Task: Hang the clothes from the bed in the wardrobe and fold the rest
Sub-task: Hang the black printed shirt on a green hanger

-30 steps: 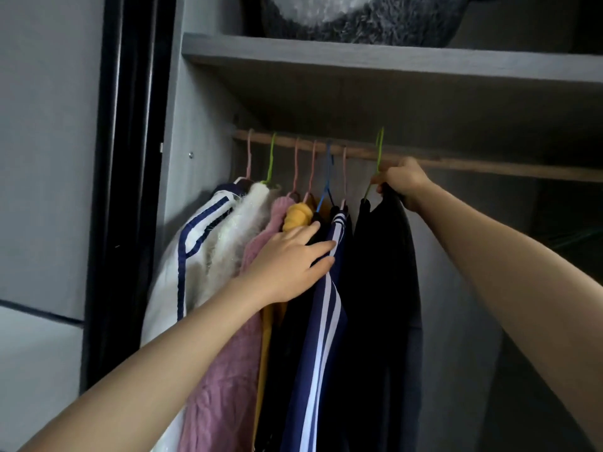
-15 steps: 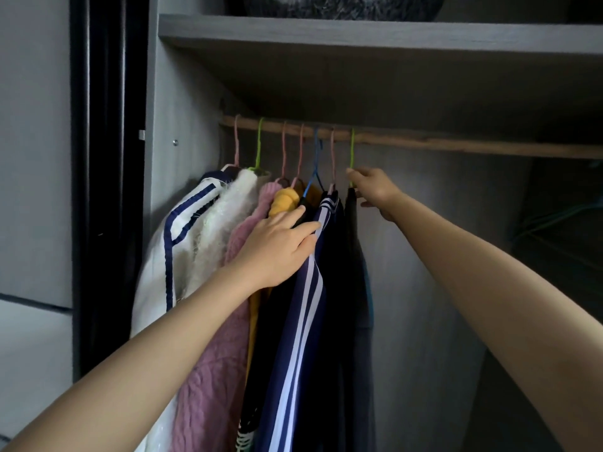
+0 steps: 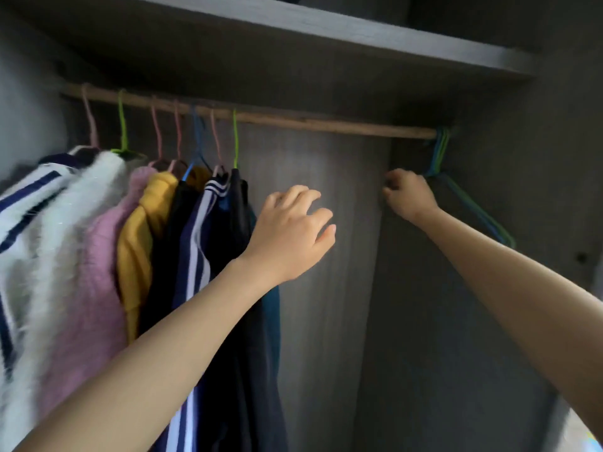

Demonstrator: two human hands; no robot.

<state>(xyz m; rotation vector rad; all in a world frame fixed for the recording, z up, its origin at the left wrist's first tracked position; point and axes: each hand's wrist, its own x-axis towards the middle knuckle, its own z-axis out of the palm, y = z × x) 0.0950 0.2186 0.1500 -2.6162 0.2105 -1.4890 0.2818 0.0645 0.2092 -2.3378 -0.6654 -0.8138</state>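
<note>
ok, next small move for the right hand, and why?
Probably lift one of the empty hangers off the rod: the right hand is curled beside them at the rod's right end, grip unclear, and the left hand is open and free.

Wooden wardrobe rail (image 3: 326,123) under a grey shelf (image 3: 359,34), seven hangers of clothes (image 3: 98,239) bunched toward nine o'clock, empty blue and green hangers (image 3: 439,148) at its three o'clock end

Clothes (image 3: 91,243) left on rail (image 3: 326,123), hangers (image 3: 438,151) right
</note>
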